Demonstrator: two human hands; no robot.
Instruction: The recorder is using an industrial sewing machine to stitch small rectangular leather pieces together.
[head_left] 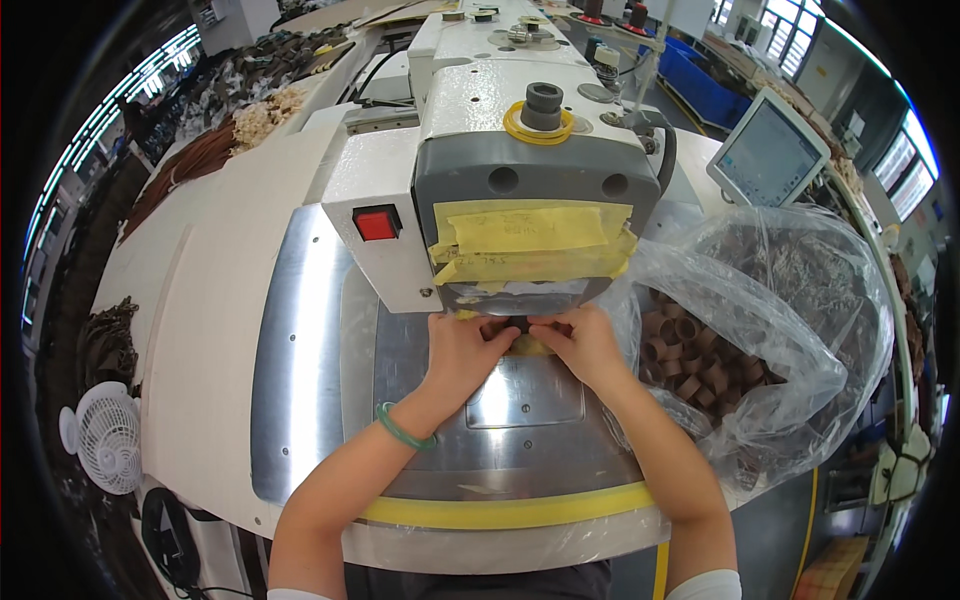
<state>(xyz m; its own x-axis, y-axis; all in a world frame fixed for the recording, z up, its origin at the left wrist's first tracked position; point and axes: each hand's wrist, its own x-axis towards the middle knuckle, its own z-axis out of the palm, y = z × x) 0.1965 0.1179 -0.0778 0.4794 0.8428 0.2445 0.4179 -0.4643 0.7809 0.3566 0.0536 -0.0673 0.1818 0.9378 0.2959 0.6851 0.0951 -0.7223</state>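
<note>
Forearms [338, 487] are reached toward the machine [545, 170], at whose front edge a dark piece [519, 323] is pinched between left hand [462, 348] and right hand [587, 346], both nearly closed, equally near, its long axis indiscernible.

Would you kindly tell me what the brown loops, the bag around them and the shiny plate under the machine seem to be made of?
Brown loops: perhaps fabric webbing, possibly leather; they look matte and flat-banded.
Bag: probably thin plastic film, clear and glossy, with crinkled folds and highlights.
Shiny plate: metal, perhaps steel, smooth, judging by its grey colour and bright reflection.
</note>
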